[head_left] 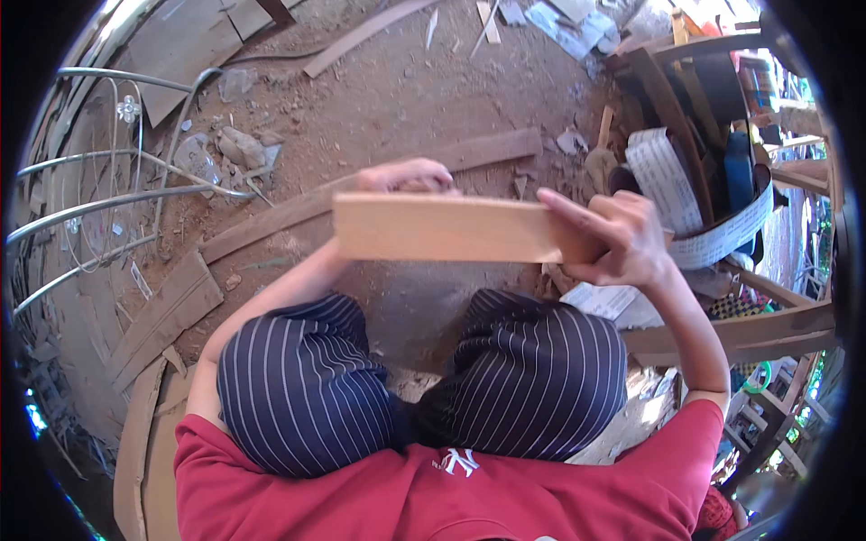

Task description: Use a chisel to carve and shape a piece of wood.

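Note:
A flat, light-brown wooden board (442, 230) is held up crosswise in front of my knees, above the dirt floor. My right hand (631, 234) grips its right end, the index finger stretched along the top edge and the thumb by the lower edge. At the left end, my left hand (410, 175) is curled behind the board. The board covers part of that hand, and its fingertips are hidden. Past the board, a long wooden plank (492, 149) lies on the ground.
A white metal frame with curved bars (135, 153) stands on the left. Scraps of plastic (239, 149) and cardboard (176, 298) litter the ground. To the right are a container with a printed white band (663, 176) and a wooden beam (758, 332).

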{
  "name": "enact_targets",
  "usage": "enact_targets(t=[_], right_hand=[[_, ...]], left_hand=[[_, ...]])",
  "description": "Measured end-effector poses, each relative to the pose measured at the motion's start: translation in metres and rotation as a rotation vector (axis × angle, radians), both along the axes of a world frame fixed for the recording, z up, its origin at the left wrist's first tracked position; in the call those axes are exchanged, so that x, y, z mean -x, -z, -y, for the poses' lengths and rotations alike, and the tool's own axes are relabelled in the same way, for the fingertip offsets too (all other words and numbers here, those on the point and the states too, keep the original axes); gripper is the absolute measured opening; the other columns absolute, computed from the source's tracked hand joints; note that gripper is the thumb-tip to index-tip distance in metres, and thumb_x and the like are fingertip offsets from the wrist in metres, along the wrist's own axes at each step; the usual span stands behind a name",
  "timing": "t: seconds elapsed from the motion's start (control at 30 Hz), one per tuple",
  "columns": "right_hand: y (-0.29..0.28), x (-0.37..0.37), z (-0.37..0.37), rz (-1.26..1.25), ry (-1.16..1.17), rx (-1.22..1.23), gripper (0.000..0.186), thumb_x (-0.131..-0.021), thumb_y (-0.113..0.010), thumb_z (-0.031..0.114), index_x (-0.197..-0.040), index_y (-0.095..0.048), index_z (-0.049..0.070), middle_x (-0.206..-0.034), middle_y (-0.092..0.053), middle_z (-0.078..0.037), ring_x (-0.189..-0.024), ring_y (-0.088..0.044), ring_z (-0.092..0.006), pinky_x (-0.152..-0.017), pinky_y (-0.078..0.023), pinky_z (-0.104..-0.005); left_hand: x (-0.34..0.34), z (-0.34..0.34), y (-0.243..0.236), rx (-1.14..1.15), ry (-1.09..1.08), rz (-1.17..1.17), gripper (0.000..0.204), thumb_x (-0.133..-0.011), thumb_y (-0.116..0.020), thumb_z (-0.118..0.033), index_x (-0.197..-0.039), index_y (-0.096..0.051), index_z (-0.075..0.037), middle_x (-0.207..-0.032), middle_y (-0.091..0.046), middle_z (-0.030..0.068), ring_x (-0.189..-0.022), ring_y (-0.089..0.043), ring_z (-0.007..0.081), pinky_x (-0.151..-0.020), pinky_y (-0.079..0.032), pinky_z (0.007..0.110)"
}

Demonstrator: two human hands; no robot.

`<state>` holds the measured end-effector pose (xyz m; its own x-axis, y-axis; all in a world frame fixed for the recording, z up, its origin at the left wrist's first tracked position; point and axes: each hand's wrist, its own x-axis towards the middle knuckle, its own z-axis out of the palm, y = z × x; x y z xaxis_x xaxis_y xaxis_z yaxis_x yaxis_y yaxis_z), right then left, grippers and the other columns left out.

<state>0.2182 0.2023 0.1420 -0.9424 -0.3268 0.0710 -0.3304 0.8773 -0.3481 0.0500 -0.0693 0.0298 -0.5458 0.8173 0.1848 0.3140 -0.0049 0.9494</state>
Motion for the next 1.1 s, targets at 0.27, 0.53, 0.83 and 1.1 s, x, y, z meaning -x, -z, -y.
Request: enact_targets(t=[0.27, 0.53, 0.83, 1.1], right_hand=[[0.034, -0.023, 0.005, 0.019, 0.573, 0.008, 0.086, -0.071, -0.079, 0.039, -0.149, -0.043, 0.039, -0.08, -0.071, -0.009, -0.067, -0.069, -0.026, -0.068, -0.058, -0.0392], [0.112, -0.044, 0.033, -0.037, 0.999, 0.265, 0.079, -0.073, -0.079, 0.047, -0.145, -0.051, 0.032, -0.102, -0.074, -0.015, -0.085, -0.073, -0.0327, -0.077, -0.057, -0.0408], [0.152, -0.036, 0.054, 0.008, 1.121, 0.22, 0.078, -0.072, -0.078, 0.053, -0.143, -0.053, 0.034, -0.096, -0.075, -0.015, -0.082, -0.073, -0.034, -0.076, -0.057, -0.0412], [0.164, -0.043, 0.06, 0.027, 1.148, 0.242, 0.077, -0.072, -0.076, 0.056, -0.142, -0.055, 0.032, -0.098, -0.075, -0.014, -0.082, -0.073, -0.0338, -0.077, -0.058, -0.0408]], left_hand=[[0.01, 0.01, 0.014, 0.126, -0.117, 0.15, 0.025, -0.081, -0.079, -0.001, -0.106, -0.072, -0.002, -0.102, -0.075, 0.0102, -0.095, -0.071, 0.0167, -0.086, -0.058, 0.028], [0.037, 0.027, -0.01, 0.053, -0.075, 0.133, 0.012, -0.085, -0.072, 0.006, -0.093, -0.07, -0.003, -0.108, -0.072, 0.0116, -0.113, -0.066, 0.025, -0.096, -0.054, 0.035], [0.038, 0.027, -0.001, 0.034, 0.121, 0.094, 0.008, -0.083, -0.071, 0.006, -0.088, -0.07, -0.001, -0.105, -0.073, 0.0123, -0.114, -0.066, 0.0285, -0.104, -0.049, 0.042], [0.037, 0.024, 0.008, 0.038, 0.152, 0.127, 0.016, -0.085, -0.068, 0.012, -0.087, -0.066, -0.004, -0.108, -0.071, 0.0127, -0.121, -0.062, 0.033, -0.107, -0.046, 0.047]])
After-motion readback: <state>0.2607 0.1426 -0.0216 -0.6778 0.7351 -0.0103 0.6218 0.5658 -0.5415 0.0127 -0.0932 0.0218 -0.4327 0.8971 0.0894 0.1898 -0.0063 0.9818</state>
